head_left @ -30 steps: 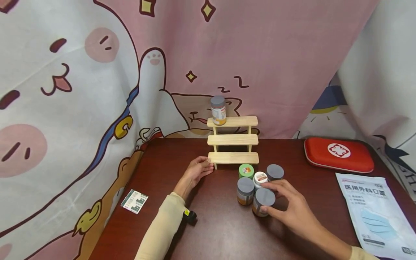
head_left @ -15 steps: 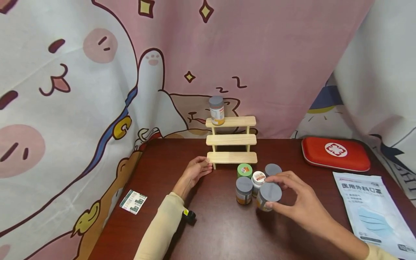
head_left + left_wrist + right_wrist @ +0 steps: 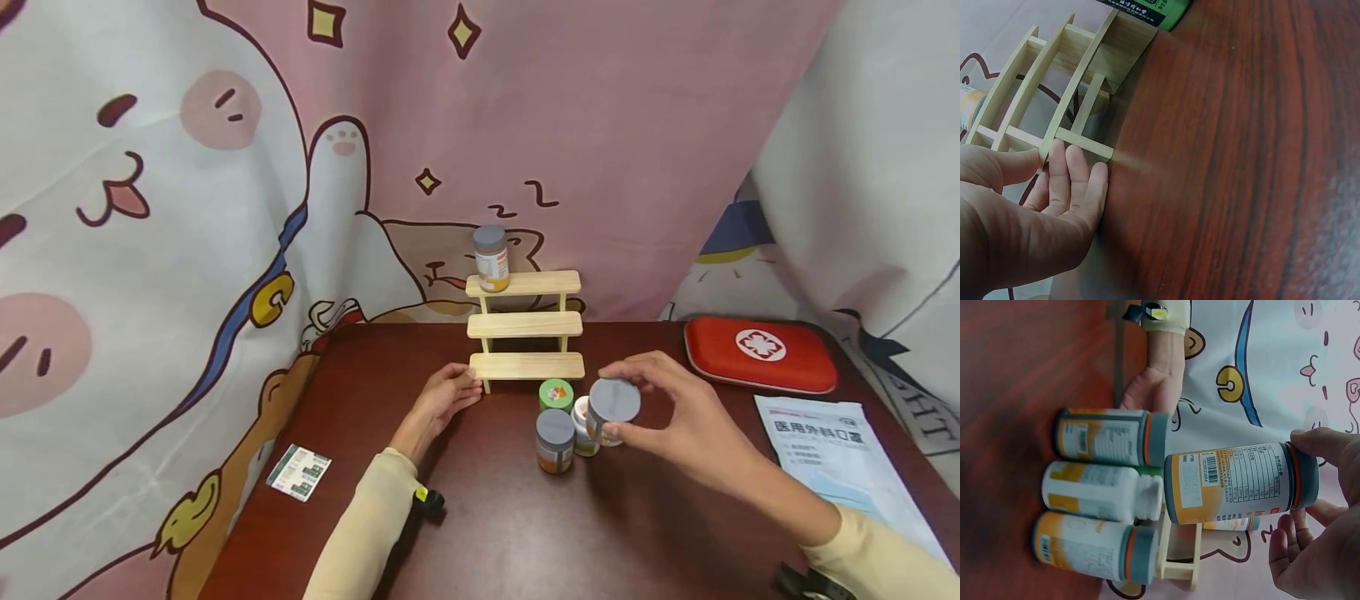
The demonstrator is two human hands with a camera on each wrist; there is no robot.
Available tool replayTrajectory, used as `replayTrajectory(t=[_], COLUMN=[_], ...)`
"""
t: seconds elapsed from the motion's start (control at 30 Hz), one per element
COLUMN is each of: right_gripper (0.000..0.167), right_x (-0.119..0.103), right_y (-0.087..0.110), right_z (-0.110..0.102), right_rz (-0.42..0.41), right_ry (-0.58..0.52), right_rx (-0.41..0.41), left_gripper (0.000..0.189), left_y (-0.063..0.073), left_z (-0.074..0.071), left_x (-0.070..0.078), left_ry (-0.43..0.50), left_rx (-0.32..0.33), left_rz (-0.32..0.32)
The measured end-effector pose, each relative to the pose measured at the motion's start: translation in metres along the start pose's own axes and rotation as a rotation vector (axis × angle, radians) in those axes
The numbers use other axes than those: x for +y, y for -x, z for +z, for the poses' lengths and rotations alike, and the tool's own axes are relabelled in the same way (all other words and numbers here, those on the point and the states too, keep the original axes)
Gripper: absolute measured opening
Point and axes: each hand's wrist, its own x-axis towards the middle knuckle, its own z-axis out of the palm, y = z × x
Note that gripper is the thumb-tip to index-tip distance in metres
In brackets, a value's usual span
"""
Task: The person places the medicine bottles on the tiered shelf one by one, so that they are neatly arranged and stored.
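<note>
My right hand (image 3: 682,408) grips a grey-capped pill bottle (image 3: 613,403) by its cap, thumb on one side and fingers on the other. The right wrist view shows this bottle (image 3: 1232,483) raised off the table. My left hand (image 3: 442,400) pinches the left end of the lowest board of a three-tier wooden rack (image 3: 525,325). On the top tier stands another grey-capped bottle (image 3: 491,260). Before the rack are a green-lidded container (image 3: 556,393), a white bottle (image 3: 583,440) and a grey-capped bottle (image 3: 555,442). One more grey-capped bottle (image 3: 1088,550) is mostly hidden in the head view.
At the back right lies a red first-aid case (image 3: 761,354), with a face-mask packet (image 3: 817,442) in front of it. A small white-and-green card (image 3: 298,472) lies at the left. A cartoon-printed curtain (image 3: 637,167) hangs behind the brown table (image 3: 495,533).
My right hand has lifted the grey-capped bottle from the front of the group and brought it up and back toward the rack. The left hand keeps its hold on the rack.
</note>
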Motion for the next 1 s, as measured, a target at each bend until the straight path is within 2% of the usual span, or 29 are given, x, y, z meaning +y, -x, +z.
replayTrajectory(t=[0.17, 0.5, 0.73, 1.0], right_gripper=[0.064, 0.062, 0.057, 0.054], right_x=[0.001, 0.008, 0.016, 0.021], right_y=[-0.018, -0.054, -0.076, -0.103], right_z=[-0.003, -0.001, 0.004, 0.013], right_rz=[0.003, 0.032, -0.034, -0.009], right_ry=[-0.009, 0.001, 0.005, -0.041], right_rx=[-0.002, 0.013, 0.026, 0.05], left_gripper=[0.021, 0.022, 0.019, 0.017], left_y=[0.001, 0.001, -0.002, 0.001], left_z=[-0.003, -0.001, -0.001, -0.001], left_x=[-0.001, 0.0, 0.0, 0.0], left_ry=[0.0, 0.004, 0.014, 0.016], left_rx=[-0.001, -0.016, -0.017, -0.011], left_rz=[0.004, 0.011, 0.012, 0.001])
